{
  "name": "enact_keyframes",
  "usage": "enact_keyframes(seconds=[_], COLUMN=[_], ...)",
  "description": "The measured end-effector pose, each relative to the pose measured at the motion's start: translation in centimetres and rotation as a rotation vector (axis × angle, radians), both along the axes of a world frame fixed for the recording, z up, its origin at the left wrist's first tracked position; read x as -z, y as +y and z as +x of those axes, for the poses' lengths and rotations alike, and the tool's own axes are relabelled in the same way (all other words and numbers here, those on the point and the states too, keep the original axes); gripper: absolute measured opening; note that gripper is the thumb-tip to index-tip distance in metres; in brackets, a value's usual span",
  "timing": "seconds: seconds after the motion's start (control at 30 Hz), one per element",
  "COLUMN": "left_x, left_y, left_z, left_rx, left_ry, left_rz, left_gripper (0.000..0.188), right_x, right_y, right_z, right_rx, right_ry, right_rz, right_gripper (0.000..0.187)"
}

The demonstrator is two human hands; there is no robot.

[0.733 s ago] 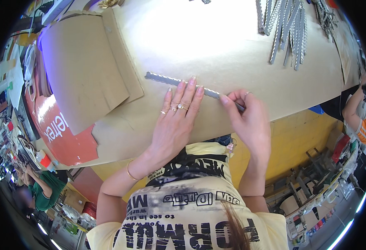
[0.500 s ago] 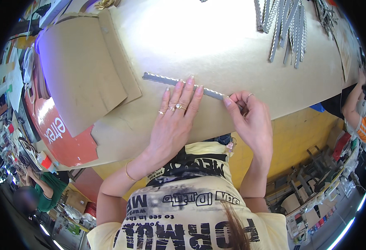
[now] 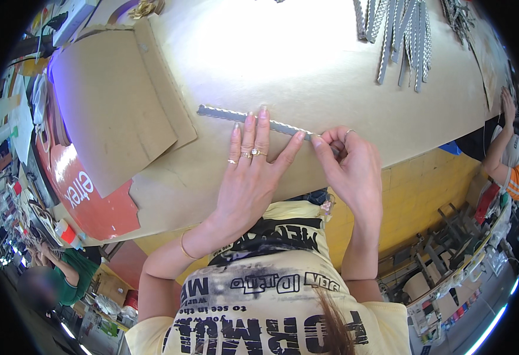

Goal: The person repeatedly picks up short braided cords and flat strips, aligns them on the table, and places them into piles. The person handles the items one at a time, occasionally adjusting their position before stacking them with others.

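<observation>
Head view: from a distance I observe the grey strip [image 3: 280,126] with a wavy pale edge lying slantwise on the paper-covered table [image 3: 354,106], in front of the torso. The left hand [image 3: 249,177] is spread flat, its fingertips across the strip, presumably to steady it. The right hand [image 3: 353,167] is narrowed, thumb and forefinger pinching the strip's right end, I judge for fine control. Similar strips [image 3: 404,41] lie well apart at upper right, perhaps to leave working room.
</observation>
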State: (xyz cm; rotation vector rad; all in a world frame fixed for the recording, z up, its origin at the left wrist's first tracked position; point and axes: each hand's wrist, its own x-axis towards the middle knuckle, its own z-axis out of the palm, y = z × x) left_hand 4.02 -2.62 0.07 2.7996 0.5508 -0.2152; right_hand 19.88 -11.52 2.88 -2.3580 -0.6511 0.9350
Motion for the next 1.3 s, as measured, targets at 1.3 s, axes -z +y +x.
enact_keyframes(seconds=[1.3], left_x=[-0.4], left_y=[-0.3], left_z=[0.7], left_rx=[0.019], left_ry=[0.04], left_rz=[0.073], left_gripper=[0.075], right_x=[0.0], right_y=[-2.6], right_z=[0.4], right_rx=[0.149], right_ry=[0.062], right_rz=[0.041], right_gripper=[0.016])
